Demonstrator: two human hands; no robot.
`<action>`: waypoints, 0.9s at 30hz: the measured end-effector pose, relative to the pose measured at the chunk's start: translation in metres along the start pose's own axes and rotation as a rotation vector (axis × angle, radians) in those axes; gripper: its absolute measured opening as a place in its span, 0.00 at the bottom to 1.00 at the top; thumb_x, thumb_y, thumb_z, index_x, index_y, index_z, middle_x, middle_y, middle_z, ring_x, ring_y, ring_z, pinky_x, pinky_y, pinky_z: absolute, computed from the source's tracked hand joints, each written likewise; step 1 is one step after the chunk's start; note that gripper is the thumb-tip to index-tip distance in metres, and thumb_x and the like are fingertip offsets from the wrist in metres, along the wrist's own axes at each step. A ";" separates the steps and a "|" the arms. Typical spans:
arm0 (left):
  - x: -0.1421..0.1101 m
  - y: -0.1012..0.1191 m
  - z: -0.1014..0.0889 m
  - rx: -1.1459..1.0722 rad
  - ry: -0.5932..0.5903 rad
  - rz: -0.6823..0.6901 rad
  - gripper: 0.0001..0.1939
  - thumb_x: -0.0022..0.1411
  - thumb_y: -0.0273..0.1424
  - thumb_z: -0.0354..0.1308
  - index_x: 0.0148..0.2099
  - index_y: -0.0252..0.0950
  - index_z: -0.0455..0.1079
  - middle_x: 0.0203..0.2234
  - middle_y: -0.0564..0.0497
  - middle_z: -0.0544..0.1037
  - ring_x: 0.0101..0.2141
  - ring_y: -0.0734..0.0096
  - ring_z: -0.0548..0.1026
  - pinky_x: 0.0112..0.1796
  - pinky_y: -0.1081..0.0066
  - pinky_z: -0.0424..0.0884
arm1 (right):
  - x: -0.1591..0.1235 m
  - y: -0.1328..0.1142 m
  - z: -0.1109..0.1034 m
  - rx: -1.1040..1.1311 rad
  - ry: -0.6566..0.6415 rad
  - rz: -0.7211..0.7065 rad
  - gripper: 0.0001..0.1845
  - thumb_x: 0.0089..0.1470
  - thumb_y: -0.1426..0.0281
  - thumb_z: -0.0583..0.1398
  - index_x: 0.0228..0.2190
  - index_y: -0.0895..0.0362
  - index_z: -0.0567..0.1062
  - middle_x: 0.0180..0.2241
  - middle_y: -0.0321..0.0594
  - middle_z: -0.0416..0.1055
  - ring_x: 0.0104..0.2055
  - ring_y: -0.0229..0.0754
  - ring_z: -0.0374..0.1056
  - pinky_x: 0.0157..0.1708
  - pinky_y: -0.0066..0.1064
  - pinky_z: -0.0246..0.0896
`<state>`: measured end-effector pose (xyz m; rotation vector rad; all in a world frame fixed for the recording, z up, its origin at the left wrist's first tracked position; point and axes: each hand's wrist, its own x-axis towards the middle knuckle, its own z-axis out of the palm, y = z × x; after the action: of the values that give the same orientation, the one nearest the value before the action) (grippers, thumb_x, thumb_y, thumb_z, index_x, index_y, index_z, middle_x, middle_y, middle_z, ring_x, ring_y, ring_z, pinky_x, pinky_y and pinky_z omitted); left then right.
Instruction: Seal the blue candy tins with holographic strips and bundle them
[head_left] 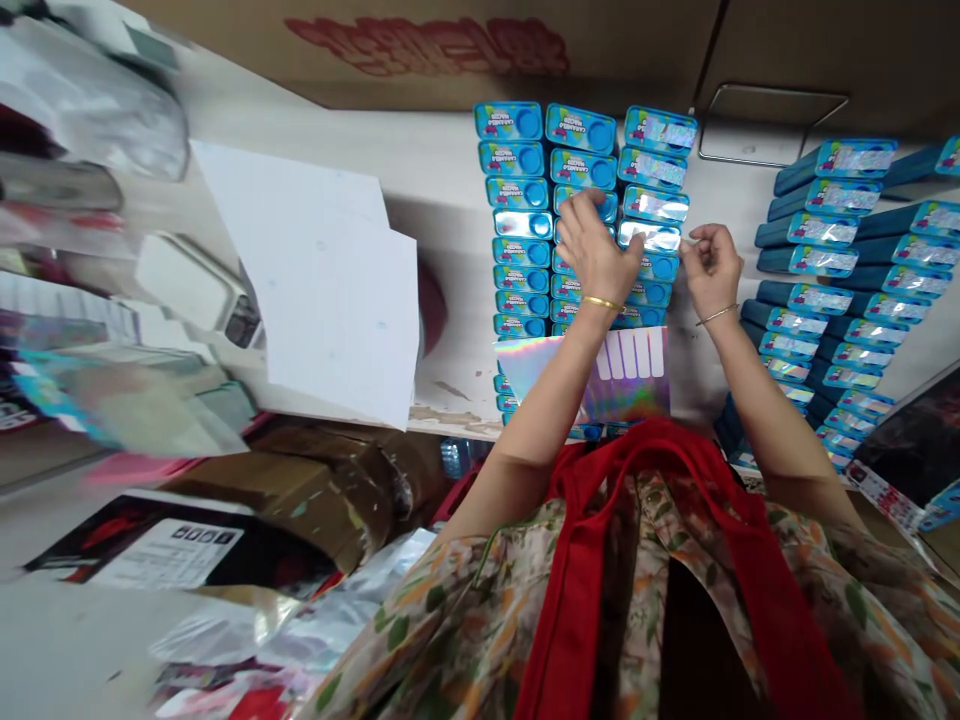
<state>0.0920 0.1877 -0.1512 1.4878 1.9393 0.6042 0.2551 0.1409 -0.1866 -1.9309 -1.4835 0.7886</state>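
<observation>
Small blue candy boxes [511, 192] with "Caramelo Macizo" lettering stand in close rows in front of me. My left hand [596, 245] lies over the middle and right rows with its fingers spread, covering parts of several boxes. Its thumb reaches a box with a shiny label [651, 236] in the right row. At the right end of that box, my right hand [714, 265] has thumb and forefinger pinched together; what is between them is too small to make out. Under my left forearm, a holographic sticker sheet [630, 372] lies across the near boxes.
More blue boxes with shiny stickers [832, 232] stand in rows on the right. White paper sheets [337, 290] lie on the left of the table. Large cardboard boxes [600, 80] line the back. Cartons [315, 480] and plastic bags [300, 610] sit below the table at left.
</observation>
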 end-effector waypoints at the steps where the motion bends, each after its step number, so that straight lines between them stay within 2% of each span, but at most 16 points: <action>1: 0.002 -0.004 0.002 -0.045 0.004 -0.004 0.27 0.55 0.43 0.72 0.52 0.45 0.64 0.56 0.41 0.67 0.65 0.39 0.59 0.59 0.44 0.63 | -0.001 -0.001 0.000 0.007 -0.003 0.006 0.25 0.69 0.51 0.49 0.43 0.54 0.77 0.38 0.42 0.74 0.44 0.48 0.71 0.55 0.52 0.60; 3: 0.008 -0.013 0.010 -0.159 0.009 0.020 0.30 0.54 0.43 0.74 0.52 0.44 0.63 0.55 0.40 0.66 0.66 0.37 0.57 0.59 0.44 0.63 | -0.004 -0.003 -0.003 -0.027 -0.019 0.004 0.24 0.69 0.52 0.49 0.41 0.53 0.78 0.38 0.43 0.75 0.46 0.51 0.70 0.57 0.56 0.57; 6: 0.016 -0.025 0.025 -0.238 0.007 0.082 0.29 0.52 0.41 0.76 0.50 0.44 0.64 0.53 0.39 0.67 0.65 0.37 0.58 0.56 0.45 0.65 | -0.007 0.001 -0.010 -0.133 -0.088 -0.082 0.21 0.68 0.55 0.51 0.40 0.53 0.80 0.39 0.46 0.76 0.49 0.55 0.69 0.60 0.62 0.50; 8: 0.019 -0.028 0.023 -0.244 -0.005 0.112 0.27 0.53 0.40 0.75 0.49 0.43 0.65 0.51 0.40 0.69 0.63 0.39 0.61 0.55 0.48 0.67 | -0.009 0.003 -0.017 -0.189 -0.118 -0.126 0.21 0.68 0.57 0.51 0.42 0.53 0.80 0.39 0.48 0.76 0.50 0.56 0.68 0.60 0.62 0.50; 9: 0.020 -0.029 0.016 -0.258 -0.022 0.135 0.25 0.54 0.40 0.75 0.48 0.43 0.66 0.50 0.41 0.70 0.61 0.41 0.64 0.54 0.49 0.67 | -0.011 0.000 -0.022 -0.207 -0.101 -0.128 0.22 0.68 0.57 0.50 0.44 0.53 0.80 0.40 0.48 0.76 0.50 0.57 0.68 0.59 0.62 0.51; 12: 0.012 -0.034 -0.026 -0.325 -0.152 0.249 0.15 0.61 0.41 0.70 0.44 0.42 0.70 0.44 0.46 0.76 0.51 0.53 0.74 0.52 0.55 0.70 | -0.024 -0.024 -0.033 -0.232 0.020 -0.128 0.26 0.70 0.55 0.46 0.51 0.53 0.78 0.45 0.50 0.75 0.52 0.57 0.67 0.58 0.59 0.52; 14: -0.002 -0.043 -0.064 -0.305 -0.292 0.309 0.12 0.64 0.41 0.66 0.45 0.42 0.73 0.41 0.47 0.80 0.45 0.58 0.77 0.49 0.59 0.70 | -0.039 -0.051 -0.033 -0.226 0.018 -0.174 0.27 0.70 0.53 0.46 0.51 0.52 0.77 0.47 0.49 0.75 0.53 0.56 0.66 0.58 0.57 0.52; 17: -0.029 -0.062 -0.108 -0.099 -0.471 0.348 0.16 0.61 0.36 0.67 0.51 0.41 0.75 0.38 0.48 0.83 0.43 0.58 0.79 0.50 0.59 0.69 | -0.063 -0.087 -0.018 -0.223 -0.182 -0.274 0.25 0.70 0.52 0.47 0.45 0.51 0.78 0.46 0.47 0.75 0.52 0.55 0.65 0.59 0.55 0.50; 19: -0.046 -0.072 -0.120 0.058 -0.537 0.375 0.11 0.62 0.31 0.63 0.48 0.40 0.76 0.36 0.48 0.84 0.42 0.57 0.79 0.50 0.58 0.66 | -0.076 -0.098 -0.002 -0.254 -0.343 -0.309 0.23 0.70 0.55 0.47 0.42 0.52 0.78 0.43 0.47 0.75 0.51 0.54 0.64 0.59 0.54 0.50; 22: -0.063 -0.080 -0.115 0.176 -0.519 0.457 0.08 0.67 0.29 0.56 0.44 0.40 0.77 0.38 0.46 0.84 0.42 0.56 0.78 0.51 0.55 0.64 | -0.083 -0.095 0.016 -0.311 -0.438 -0.301 0.22 0.71 0.61 0.45 0.37 0.54 0.76 0.40 0.48 0.75 0.49 0.54 0.65 0.55 0.50 0.52; 27: -0.082 -0.082 -0.091 0.176 -0.360 0.523 0.12 0.72 0.31 0.51 0.46 0.42 0.77 0.47 0.42 0.82 0.51 0.50 0.75 0.56 0.50 0.59 | -0.079 -0.080 0.022 -0.358 -0.409 -0.315 0.24 0.71 0.61 0.44 0.35 0.54 0.75 0.39 0.49 0.76 0.47 0.53 0.65 0.49 0.47 0.53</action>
<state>-0.0139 0.0884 -0.1263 2.0767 1.3575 0.3491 0.1719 0.0835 -0.1332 -1.7727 -2.2420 0.8492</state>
